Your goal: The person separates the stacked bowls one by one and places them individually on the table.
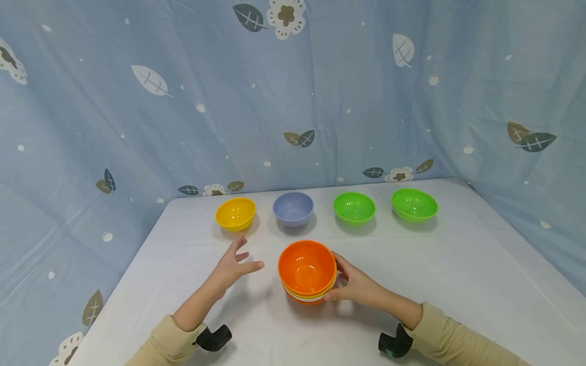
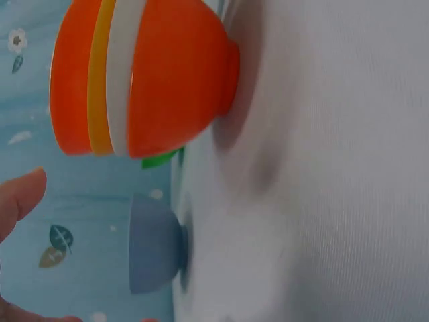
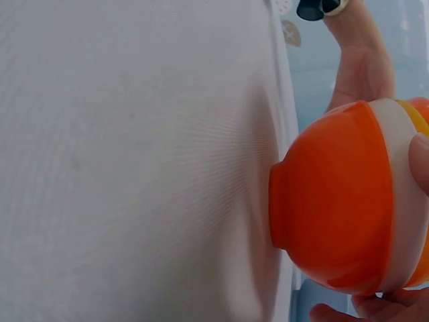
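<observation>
A stack of nested bowls stands at the middle of the table, an orange bowl (image 1: 305, 269) on top. Below it come a yellow bowl (image 2: 100, 80), a white bowl (image 2: 123, 77) and another orange bowl (image 3: 335, 201) at the bottom. My right hand (image 1: 357, 285) grips the stack from the right, thumb at the near side and fingers round the far side. To the left of the stack, my left hand (image 1: 230, 268) is apart from it, thumb and fingers spread and holding nothing.
Along the back of the white table (image 1: 192, 254) stand single bowls in a row: yellow (image 1: 235, 214), a blue bowl (image 1: 293, 209), a green bowl (image 1: 354, 208) and another green bowl (image 1: 414, 206). A patterned blue curtain (image 1: 238, 112) hangs behind and at the sides.
</observation>
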`<move>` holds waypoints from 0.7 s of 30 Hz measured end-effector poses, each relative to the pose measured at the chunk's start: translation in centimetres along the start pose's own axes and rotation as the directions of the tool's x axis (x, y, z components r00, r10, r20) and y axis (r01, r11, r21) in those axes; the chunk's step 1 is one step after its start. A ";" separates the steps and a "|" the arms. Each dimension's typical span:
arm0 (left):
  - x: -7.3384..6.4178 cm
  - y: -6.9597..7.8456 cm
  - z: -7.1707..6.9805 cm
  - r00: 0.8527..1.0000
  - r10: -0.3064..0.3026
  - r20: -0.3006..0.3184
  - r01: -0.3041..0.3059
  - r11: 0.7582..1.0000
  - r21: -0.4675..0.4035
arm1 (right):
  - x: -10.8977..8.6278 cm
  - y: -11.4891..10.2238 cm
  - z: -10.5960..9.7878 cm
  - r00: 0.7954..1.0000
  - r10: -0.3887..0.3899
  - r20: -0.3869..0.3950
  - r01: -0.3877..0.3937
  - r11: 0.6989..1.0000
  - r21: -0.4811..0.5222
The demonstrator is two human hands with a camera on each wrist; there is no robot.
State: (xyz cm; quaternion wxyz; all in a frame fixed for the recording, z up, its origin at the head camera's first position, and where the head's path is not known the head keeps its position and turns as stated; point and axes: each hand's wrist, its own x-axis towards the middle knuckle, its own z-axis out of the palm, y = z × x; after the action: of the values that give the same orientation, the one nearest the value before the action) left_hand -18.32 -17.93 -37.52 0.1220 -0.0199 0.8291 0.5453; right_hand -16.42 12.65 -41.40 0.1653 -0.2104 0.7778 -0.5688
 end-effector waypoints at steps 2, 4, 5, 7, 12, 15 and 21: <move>-0.3 0.0 0.3 1.000 0.018 0.020 -0.018 1.000 -0.022 | 0.0 -0.1 0.0 1.000 0.001 0.003 -0.001 1.000 -0.002; -0.5 0.0 0.6 0.998 0.036 0.042 -0.035 0.998 -0.045 | 0.0 -0.2 0.0 1.000 0.004 0.006 -0.004 1.000 -0.005; -0.6 0.0 0.7 0.998 0.046 0.053 -0.043 0.998 -0.056 | 0.0 -0.2 -0.1 1.000 0.004 0.007 -0.004 1.000 -0.009; -0.8 -0.1 1.0 0.995 0.062 0.078 -0.057 0.996 -0.073 | 0.0 -0.3 -0.1 1.000 0.004 0.010 -0.004 1.000 -0.012; -1.1 -0.3 1.8 0.978 0.107 0.177 -0.096 0.993 -0.069 | -0.2 -0.4 -0.1 1.000 -0.006 0.016 0.006 1.000 -0.017; -1.2 -0.6 2.4 0.964 0.128 0.231 -0.122 0.992 -0.039 | -0.2 -0.4 -0.1 1.000 -0.008 0.020 0.008 1.000 -0.013; -0.9 -0.9 3.9 0.946 0.169 0.277 -0.172 0.985 -0.015 | 0.0 -0.2 -0.1 1.000 0.001 0.018 -0.001 1.000 -0.001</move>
State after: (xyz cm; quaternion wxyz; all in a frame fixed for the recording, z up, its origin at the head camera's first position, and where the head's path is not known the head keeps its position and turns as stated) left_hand -16.56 -14.85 -39.62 0.1891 0.1289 0.8051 0.5472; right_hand -16.45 12.65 -41.17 0.1725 -0.2152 0.7766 -0.5664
